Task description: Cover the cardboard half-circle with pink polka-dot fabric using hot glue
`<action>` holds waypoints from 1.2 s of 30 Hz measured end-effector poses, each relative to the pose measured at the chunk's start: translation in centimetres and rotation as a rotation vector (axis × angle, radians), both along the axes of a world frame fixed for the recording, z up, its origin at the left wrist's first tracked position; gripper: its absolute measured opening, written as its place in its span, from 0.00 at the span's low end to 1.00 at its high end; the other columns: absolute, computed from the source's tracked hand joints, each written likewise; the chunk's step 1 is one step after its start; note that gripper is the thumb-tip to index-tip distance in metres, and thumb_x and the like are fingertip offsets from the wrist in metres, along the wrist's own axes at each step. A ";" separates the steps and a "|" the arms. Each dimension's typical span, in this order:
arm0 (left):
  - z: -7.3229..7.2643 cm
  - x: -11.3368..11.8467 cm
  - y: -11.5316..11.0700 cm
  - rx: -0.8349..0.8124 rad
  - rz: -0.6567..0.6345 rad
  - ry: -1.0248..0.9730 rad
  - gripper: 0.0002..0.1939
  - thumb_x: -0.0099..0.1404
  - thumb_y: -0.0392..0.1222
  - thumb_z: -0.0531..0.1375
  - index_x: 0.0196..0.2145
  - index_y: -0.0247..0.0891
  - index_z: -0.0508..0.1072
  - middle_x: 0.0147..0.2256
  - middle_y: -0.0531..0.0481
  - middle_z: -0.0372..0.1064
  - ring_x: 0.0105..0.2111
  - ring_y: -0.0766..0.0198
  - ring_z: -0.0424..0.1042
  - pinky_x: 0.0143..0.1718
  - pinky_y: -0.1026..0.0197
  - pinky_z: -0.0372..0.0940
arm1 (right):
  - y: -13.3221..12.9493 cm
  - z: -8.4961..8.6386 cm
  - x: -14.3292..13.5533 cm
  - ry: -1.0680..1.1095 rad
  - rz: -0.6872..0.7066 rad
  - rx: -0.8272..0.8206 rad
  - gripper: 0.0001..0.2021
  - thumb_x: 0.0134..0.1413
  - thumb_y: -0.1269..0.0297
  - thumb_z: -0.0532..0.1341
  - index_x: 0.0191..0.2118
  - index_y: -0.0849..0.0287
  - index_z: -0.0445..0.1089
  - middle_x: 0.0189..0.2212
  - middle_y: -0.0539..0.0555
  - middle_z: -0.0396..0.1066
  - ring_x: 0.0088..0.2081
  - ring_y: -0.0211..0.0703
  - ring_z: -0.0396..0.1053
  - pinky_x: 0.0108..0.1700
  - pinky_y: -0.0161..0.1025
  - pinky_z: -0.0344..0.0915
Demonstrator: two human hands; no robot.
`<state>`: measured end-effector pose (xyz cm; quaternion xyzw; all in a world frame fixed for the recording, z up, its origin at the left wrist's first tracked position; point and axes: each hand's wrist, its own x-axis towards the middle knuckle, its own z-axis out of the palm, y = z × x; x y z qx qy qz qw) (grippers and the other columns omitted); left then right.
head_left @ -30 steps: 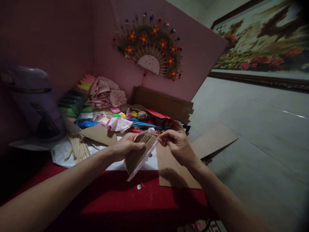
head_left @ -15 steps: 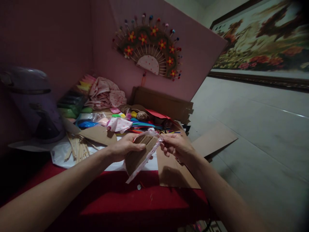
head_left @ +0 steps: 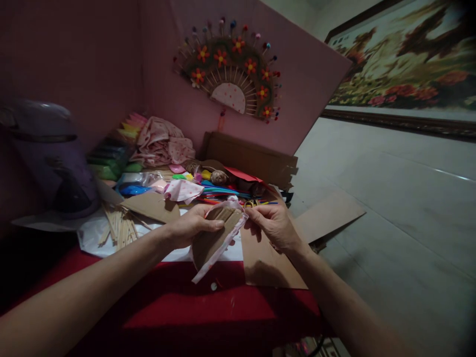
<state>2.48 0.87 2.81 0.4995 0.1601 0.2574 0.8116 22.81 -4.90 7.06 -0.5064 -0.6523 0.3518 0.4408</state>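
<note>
My left hand [head_left: 201,225] grips a half-round piece of cardboard [head_left: 211,240], its thumb lying across the brown face. Pink dotted fabric [head_left: 219,255] wraps the far side and shows as a pale strip along the straight edge, with a loose end hanging at the bottom. At the upper right corner of the piece, my right hand [head_left: 273,223] is closed, thumb and finger pinching the fabric's edge. Just behind those fingertips shows a gold-coloured ring-shaped thing [head_left: 251,203], partly hidden.
A cardboard sheet [head_left: 269,267] lies below my right hand on the red cloth [head_left: 186,307]. To the left are wooden sticks [head_left: 121,228], another cardboard piece [head_left: 152,206] and a purple flask [head_left: 52,158]. Twine balls [head_left: 218,177] sit behind. A decorated fan [head_left: 226,74] hangs above.
My right fingers have shifted slightly left and down at the fabric's corner, uncovering more of the gold-coloured ring-shaped thing. My left hand keeps its hold on the cardboard.
</note>
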 end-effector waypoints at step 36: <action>0.6 -0.3 -0.2 0.130 -0.080 0.044 0.27 0.52 0.37 0.66 0.51 0.31 0.71 0.33 0.43 0.75 0.28 0.61 0.73 0.32 0.60 0.65 | 0.9 -0.4 0.5 0.284 0.184 -0.467 0.18 0.46 0.52 0.67 0.21 0.63 0.68 0.17 0.47 0.61 0.17 0.29 0.55 0.17 0.29 0.54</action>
